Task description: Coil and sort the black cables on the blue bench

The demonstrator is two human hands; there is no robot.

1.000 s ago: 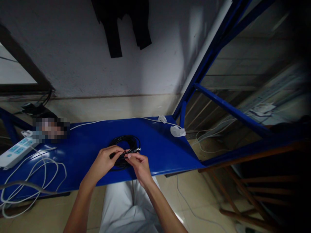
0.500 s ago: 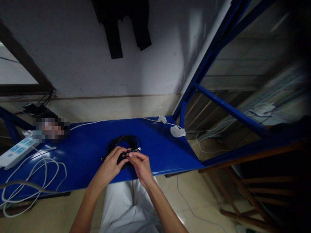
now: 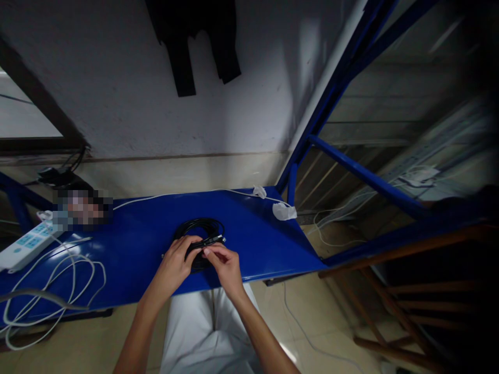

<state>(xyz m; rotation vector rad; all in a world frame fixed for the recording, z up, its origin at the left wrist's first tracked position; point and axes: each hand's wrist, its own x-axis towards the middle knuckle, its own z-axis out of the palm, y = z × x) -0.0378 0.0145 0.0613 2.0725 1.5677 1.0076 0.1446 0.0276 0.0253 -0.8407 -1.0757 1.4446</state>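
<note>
A coiled black cable (image 3: 202,224) lies on the blue tabletop (image 3: 253,249) in front of me. My left hand (image 3: 180,258) is closed on the near-left part of the coil, thumb and fingers pinching its strands. From the right, my right hand (image 3: 224,262) pinches at the cable close to the left fingertips. A plug end with a pale metal tip (image 3: 218,239) sticks out just above the right fingers. Another small tip pokes out at the coil's left side. The exact strands between the fingertips are too small to make out.
A white power strip (image 3: 25,244) and a loose white cable (image 3: 72,275) lie at the left. Two crumpled white scraps (image 3: 284,211) sit by the right edge, along a thin white wire. Blue metal framing (image 3: 366,179) and a wooden chair (image 3: 390,311) stand at the right.
The plug end above my right hand has shifted slightly and now points along the coil. My fingers have adjusted their pinch a little; both hands stay at the cable.
</note>
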